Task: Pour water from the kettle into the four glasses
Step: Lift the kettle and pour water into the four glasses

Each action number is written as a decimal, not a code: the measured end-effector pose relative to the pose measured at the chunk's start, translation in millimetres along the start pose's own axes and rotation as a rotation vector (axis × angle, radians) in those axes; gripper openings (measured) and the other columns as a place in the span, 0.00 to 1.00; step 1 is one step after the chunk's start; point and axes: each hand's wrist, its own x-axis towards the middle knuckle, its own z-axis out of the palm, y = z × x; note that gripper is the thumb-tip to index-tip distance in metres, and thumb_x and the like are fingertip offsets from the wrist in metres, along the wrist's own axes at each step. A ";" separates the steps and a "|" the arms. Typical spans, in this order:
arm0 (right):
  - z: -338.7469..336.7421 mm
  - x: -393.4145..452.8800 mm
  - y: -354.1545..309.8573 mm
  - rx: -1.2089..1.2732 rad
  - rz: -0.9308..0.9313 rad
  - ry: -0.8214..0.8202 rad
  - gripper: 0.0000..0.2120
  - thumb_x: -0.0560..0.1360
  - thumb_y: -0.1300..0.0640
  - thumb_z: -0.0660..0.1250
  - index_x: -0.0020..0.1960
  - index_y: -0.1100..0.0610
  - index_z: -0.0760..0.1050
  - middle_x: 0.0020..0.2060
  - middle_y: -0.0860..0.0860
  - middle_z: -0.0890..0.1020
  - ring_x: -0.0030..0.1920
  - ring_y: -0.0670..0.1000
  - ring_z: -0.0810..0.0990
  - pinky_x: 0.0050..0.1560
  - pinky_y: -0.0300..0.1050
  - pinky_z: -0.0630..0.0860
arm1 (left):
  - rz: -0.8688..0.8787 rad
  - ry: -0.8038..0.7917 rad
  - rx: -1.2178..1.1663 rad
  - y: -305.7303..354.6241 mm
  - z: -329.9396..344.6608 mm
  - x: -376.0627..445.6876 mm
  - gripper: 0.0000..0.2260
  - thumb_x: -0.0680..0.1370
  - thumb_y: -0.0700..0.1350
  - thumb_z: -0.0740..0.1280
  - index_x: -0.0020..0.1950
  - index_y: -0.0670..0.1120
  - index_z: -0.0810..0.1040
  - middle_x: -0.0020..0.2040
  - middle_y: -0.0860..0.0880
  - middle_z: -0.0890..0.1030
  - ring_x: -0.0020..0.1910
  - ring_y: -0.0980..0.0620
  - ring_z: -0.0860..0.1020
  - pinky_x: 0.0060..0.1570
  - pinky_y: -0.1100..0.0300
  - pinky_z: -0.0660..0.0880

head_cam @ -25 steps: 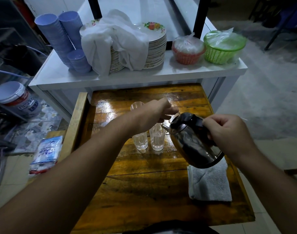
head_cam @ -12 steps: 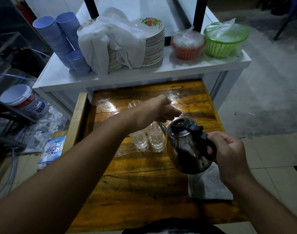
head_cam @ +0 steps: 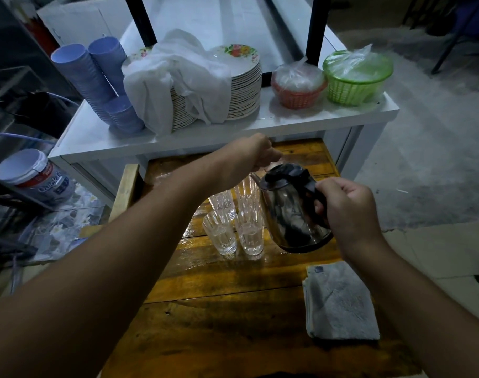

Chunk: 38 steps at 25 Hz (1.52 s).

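Note:
A dark steel kettle [head_cam: 292, 214] with a black lid hangs just above the wooden table [head_cam: 232, 309], its spout pointing left over the far glasses. My right hand [head_cam: 347, 211] grips its black handle. My left hand [head_cam: 246, 159] hovers with curled fingers over the lid, fingertips at its front edge. Several clear ribbed glasses stand close together left of the kettle: the near left glass [head_cam: 222, 236] and near right glass [head_cam: 250, 236] hold water; the far left glass [head_cam: 223, 203] and far right glass [head_cam: 246, 192] sit behind them, partly hidden by my left arm.
A folded grey cloth [head_cam: 342, 301] lies on the table's right side. Behind stands a white shelf [head_cam: 260, 124] with stacked plates [head_cam: 243, 85] under a white cloth, purple cups [head_cam: 96, 75], an orange basket [head_cam: 298, 91] and a green basket [head_cam: 352, 80]. A white tub [head_cam: 33, 175] sits at left.
The kettle has tipped back from its steep pour to nearly upright and moved away from me, off the cloth, beside the glasses. My left hand stays over the lid.

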 end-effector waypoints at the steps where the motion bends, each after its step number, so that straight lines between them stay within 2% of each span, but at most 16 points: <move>1: 1.8 7.2 -2.4 -0.053 -0.012 -0.021 0.16 0.75 0.58 0.64 0.29 0.59 0.74 0.22 0.49 0.73 0.25 0.50 0.71 0.30 0.49 0.71 | 0.001 0.021 0.023 -7.9 -3.0 5.4 0.21 0.83 0.46 0.50 0.70 0.40 0.73 0.67 0.49 0.77 0.65 0.52 0.76 0.55 0.66 0.72; 5: 8.0 34.3 -9.8 -0.292 -0.091 -0.098 0.18 0.73 0.51 0.64 0.29 0.62 0.75 0.23 0.56 0.76 0.29 0.63 0.77 0.33 0.65 0.80 | -0.028 0.037 0.019 -33.5 -10.2 12.3 0.23 0.81 0.47 0.51 0.72 0.42 0.72 0.70 0.46 0.75 0.69 0.49 0.72 0.60 0.61 0.68; 7: 11.7 42.8 -15.1 -0.386 -0.126 -0.133 0.19 0.73 0.50 0.63 0.31 0.62 0.78 0.25 0.57 0.79 0.33 0.66 0.79 0.34 0.67 0.79 | -0.016 0.039 0.021 -43.0 -12.5 12.5 0.23 0.80 0.48 0.52 0.73 0.42 0.70 0.72 0.44 0.73 0.71 0.48 0.70 0.64 0.59 0.67; 9: 17.9 48.5 -24.3 -0.474 -0.140 -0.169 0.18 0.74 0.50 0.64 0.33 0.61 0.80 0.28 0.59 0.81 0.33 0.63 0.81 0.35 0.66 0.80 | -0.006 0.047 -0.027 -51.7 -14.8 11.8 0.24 0.80 0.51 0.53 0.74 0.46 0.69 0.73 0.45 0.72 0.72 0.49 0.69 0.67 0.57 0.65; 13: 35.4 66.0 -46.9 -0.682 -0.105 -0.233 0.17 0.74 0.47 0.64 0.36 0.56 0.82 0.30 0.53 0.83 0.33 0.54 0.82 0.39 0.56 0.81 | -0.005 0.075 -0.145 -62.1 -19.0 12.5 0.26 0.79 0.54 0.51 0.76 0.48 0.66 0.74 0.49 0.70 0.72 0.51 0.68 0.68 0.55 0.64; 17: 52.3 85.3 -65.0 -0.817 -0.116 -0.275 0.18 0.71 0.45 0.64 0.37 0.57 0.84 0.31 0.55 0.84 0.35 0.56 0.83 0.42 0.56 0.83 | -0.033 0.120 -0.280 -65.3 -21.6 16.1 0.23 0.81 0.50 0.52 0.76 0.49 0.65 0.72 0.49 0.71 0.72 0.49 0.67 0.68 0.54 0.65; 21: 63.4 98.9 -79.3 -0.955 -0.163 -0.314 0.17 0.72 0.45 0.65 0.38 0.57 0.84 0.33 0.55 0.84 0.36 0.55 0.83 0.43 0.54 0.82 | -0.044 0.159 -0.363 -67.1 -22.5 16.3 0.21 0.82 0.48 0.51 0.75 0.48 0.67 0.66 0.50 0.74 0.67 0.51 0.70 0.64 0.55 0.66; 25: 70.3 107.0 -86.7 -1.037 -0.184 -0.369 0.19 0.72 0.44 0.64 0.43 0.57 0.85 0.37 0.55 0.85 0.38 0.56 0.84 0.45 0.58 0.83 | -0.049 0.154 -0.384 -70.1 -23.8 14.8 0.23 0.82 0.49 0.51 0.76 0.48 0.66 0.70 0.48 0.73 0.69 0.50 0.71 0.63 0.56 0.67; 31: 83.5 112.9 -95.6 -1.122 -0.231 -0.402 0.18 0.73 0.43 0.65 0.44 0.57 0.83 0.36 0.54 0.83 0.38 0.55 0.83 0.42 0.52 0.82 | -0.055 0.211 -0.415 -71.0 -20.8 15.0 0.23 0.82 0.48 0.51 0.77 0.48 0.64 0.71 0.47 0.71 0.70 0.50 0.69 0.62 0.56 0.65; 34: 87.8 113.9 -99.3 -1.185 -0.278 -0.405 0.18 0.74 0.44 0.65 0.47 0.59 0.82 0.39 0.56 0.83 0.41 0.56 0.83 0.43 0.51 0.82 | -0.049 0.219 -0.403 -73.6 -19.4 14.2 0.24 0.82 0.49 0.51 0.78 0.48 0.62 0.73 0.47 0.70 0.70 0.50 0.68 0.63 0.56 0.65; 38: 93.7 112.6 -104.3 -1.266 -0.338 -0.415 0.19 0.73 0.42 0.64 0.46 0.58 0.83 0.38 0.54 0.83 0.39 0.55 0.82 0.43 0.53 0.83 | -0.047 0.223 -0.377 -74.5 -17.4 10.7 0.25 0.81 0.51 0.50 0.79 0.48 0.60 0.75 0.46 0.68 0.69 0.51 0.68 0.66 0.54 0.64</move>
